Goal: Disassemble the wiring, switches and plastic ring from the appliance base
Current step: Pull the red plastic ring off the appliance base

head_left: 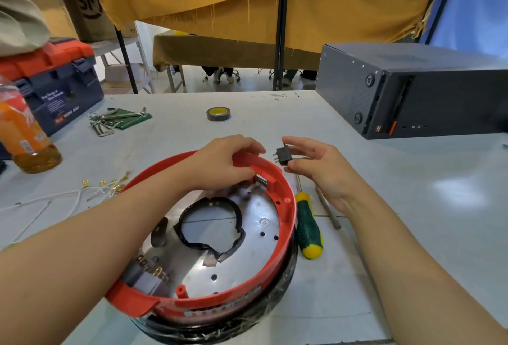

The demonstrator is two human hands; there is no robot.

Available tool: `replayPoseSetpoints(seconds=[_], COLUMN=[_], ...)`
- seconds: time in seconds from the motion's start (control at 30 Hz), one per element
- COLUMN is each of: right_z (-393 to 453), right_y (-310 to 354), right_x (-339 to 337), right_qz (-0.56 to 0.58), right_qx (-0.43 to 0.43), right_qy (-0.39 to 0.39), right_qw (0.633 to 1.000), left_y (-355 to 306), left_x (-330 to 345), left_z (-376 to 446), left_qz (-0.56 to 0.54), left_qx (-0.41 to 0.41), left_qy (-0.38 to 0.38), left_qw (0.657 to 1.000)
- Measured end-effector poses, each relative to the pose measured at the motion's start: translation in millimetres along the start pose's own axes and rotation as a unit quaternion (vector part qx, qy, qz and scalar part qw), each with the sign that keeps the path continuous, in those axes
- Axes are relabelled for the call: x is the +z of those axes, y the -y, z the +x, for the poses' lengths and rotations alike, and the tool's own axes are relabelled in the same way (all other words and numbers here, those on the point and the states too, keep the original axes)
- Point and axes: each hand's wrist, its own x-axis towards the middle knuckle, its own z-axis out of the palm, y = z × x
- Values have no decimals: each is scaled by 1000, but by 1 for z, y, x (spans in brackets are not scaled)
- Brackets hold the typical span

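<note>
The round appliance base (247,237) lies upside down in front of me, a shiny metal plate with a black torn gasket in its middle. A red plastic ring (286,207) runs round its rim. My left hand (228,163) grips the far edge of the red ring. Just to the right of the ring, my right hand (319,166) pinches a small black switch (283,154) with metal pins, held above the table. A grey connector block (148,278) sits inside the near left of the base. White wires with brass terminals (107,185) lie loose on the table at the left.
A green and yellow screwdriver (308,226) and a metal rod (328,207) lie right of the base. A roll of tape (218,113), hex keys (115,122), an orange drink bottle (24,135), a toolbox (57,86) and a dark grey case (412,89) stand farther back.
</note>
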Motion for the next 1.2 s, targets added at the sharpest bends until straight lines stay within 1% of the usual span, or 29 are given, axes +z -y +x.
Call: replayPoseSetpoints(seconds=[0.03,0.1,0.2,0.33,0.43,0.5,0.53,0.6,0.63,0.7,0.77,0.83,0.93,1.07,1.2], right_z=[-1,-3,-7,-13,-16,-18,-18,-18,-16,-14,-13,-12,-8,1,9], right_y=[1,6,16,33,45,50,51,51,50,46,41,37,35,35,33], right_x=[0,1,7,21,33,41,45,49,49,47,47,48,48,46,42], right_qz=[13,28,23,-18,-79,-109,-133,-228,-290,-392,-440,-460,-456,-439,-449], right_qx=[-11,-36,-76,-125,-153,-169,-174,-165,-145,-80,-29,-32,-46,-43,-40], right_qy=[-10,-17,6,28,19,32,42,51,54,76,103,102,79,78,80], right_qw=[1000,999,997,992,985,979,975,958,944,913,891,881,885,894,889], left_y=[-2,-6,-13,-24,-26,-23,-19,-6,2,22,43,64,91,112,123], left_x=[-2,-6,-12,-21,-30,-39,-45,-59,-67,-81,-92,-98,-100,-89,-75], left_z=[0,0,0,-7,-15,-24,-29,-41,-48,-63,-79,-91,-104,-105,-93], left_qz=[-34,-87,-158,-267,-308,-313,-304,-271,-250,-197,-143,-120,-76,-13,43], left_qx=[-11,-16,-11,-22,-31,-38,-43,-63,-80,-116,-157,-191,-230,-235,-228], left_qy=[-3,-33,-76,-74,-79,-82,-89,-104,-110,-117,-127,-134,-141,-130,-113], left_qw=[999,995,984,961,948,945,948,955,959,966,969,965,960,963,966])
